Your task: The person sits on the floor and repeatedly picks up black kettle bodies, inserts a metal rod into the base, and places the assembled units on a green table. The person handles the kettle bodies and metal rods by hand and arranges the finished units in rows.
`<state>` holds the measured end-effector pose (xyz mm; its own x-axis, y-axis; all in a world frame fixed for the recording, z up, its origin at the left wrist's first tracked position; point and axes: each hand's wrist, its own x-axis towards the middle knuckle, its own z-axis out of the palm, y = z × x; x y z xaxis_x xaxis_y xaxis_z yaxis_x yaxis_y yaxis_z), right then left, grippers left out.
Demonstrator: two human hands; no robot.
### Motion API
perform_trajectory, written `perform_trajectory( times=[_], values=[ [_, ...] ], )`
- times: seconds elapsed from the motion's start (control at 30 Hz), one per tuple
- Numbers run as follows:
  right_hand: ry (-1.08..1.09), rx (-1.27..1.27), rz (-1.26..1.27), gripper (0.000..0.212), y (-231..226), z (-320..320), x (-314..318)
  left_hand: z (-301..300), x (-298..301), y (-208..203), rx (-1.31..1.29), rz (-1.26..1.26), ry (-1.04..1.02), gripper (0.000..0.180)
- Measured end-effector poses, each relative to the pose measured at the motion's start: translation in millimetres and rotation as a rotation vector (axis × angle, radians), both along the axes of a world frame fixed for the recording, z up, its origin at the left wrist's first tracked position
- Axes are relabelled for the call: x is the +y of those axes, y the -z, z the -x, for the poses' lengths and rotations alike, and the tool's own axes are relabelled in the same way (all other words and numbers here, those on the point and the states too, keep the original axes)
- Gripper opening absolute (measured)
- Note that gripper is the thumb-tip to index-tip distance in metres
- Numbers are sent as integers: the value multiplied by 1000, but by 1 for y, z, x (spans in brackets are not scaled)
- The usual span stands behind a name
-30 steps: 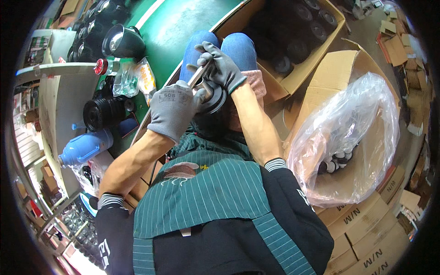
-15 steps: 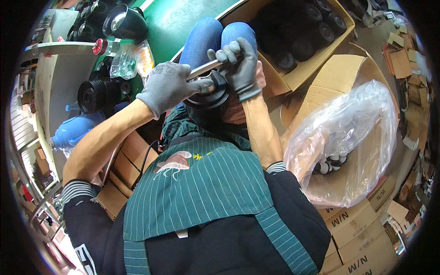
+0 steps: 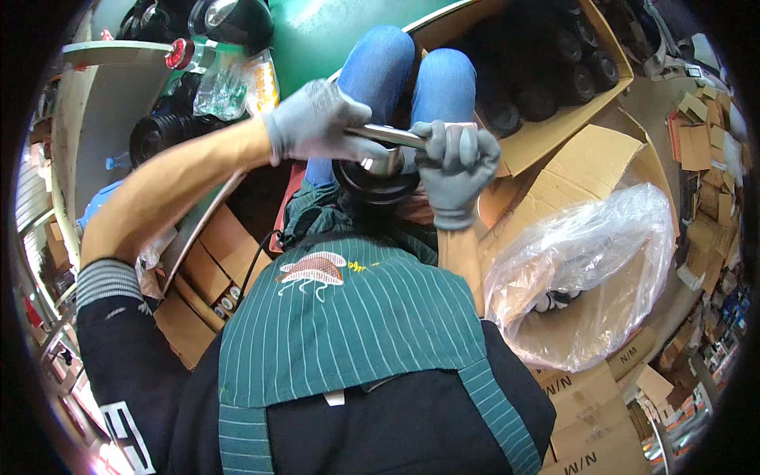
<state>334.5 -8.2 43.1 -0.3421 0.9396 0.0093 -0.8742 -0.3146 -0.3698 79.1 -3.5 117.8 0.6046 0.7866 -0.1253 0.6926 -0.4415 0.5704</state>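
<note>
A long metal wrench (image 3: pixel 388 134) lies across between my two gloved hands, just above my knees. My left hand (image 3: pixel 321 123), in a grey glove, is closed round its left end, with the thumb low beside a shiny metal piece (image 3: pixel 385 164). Wrapped in a fist about the right end of the wrench is my right hand (image 3: pixel 457 170), also gloved in grey. Under the wrench sits a round black part (image 3: pixel 376 188) with a wide rim, close to my lap. How the wrench meets it is partly hidden by my left hand.
At the upper right stands a carton (image 3: pixel 507 150) of black round parts. Below it, a plastic-lined box (image 3: pixel 582 277) holds small pieces. Black parts (image 3: pixel 162 138), a red-capped bottle (image 3: pixel 180 54) and a green surface (image 3: pixel 340 24) lie to the upper left.
The wrench has swung clockwise: its right end, high before, now sits lower than its left. My right hand has come down toward me with it. The whole view has shifted slightly.
</note>
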Motion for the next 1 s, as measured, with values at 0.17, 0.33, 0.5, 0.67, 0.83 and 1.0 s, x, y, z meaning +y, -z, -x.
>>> perform_trajectory(
  times=[0.17,0.33,0.5,0.67,0.83,1.0],
  values=[
    [107,49,-124,45,-7,2,-17,9,29,21,-182,15,170,51],
    [374,-249,-117,41,-25,3,-47,-8,81,67,-278,-139,477,65],
    [453,-601,-185,40,-15,-14,-73,-39,98,98,-428,-266,535,74],
    [348,-420,-40,35,-28,-5,-52,0,78,70,-342,-223,332,68],
    [-250,-1601,-412,113,-39,-30,-40,42,39,61,-351,-123,-492,47],
    [-268,-1753,-545,107,-44,-14,-51,83,50,121,19,-145,-991,50]
  ],
)
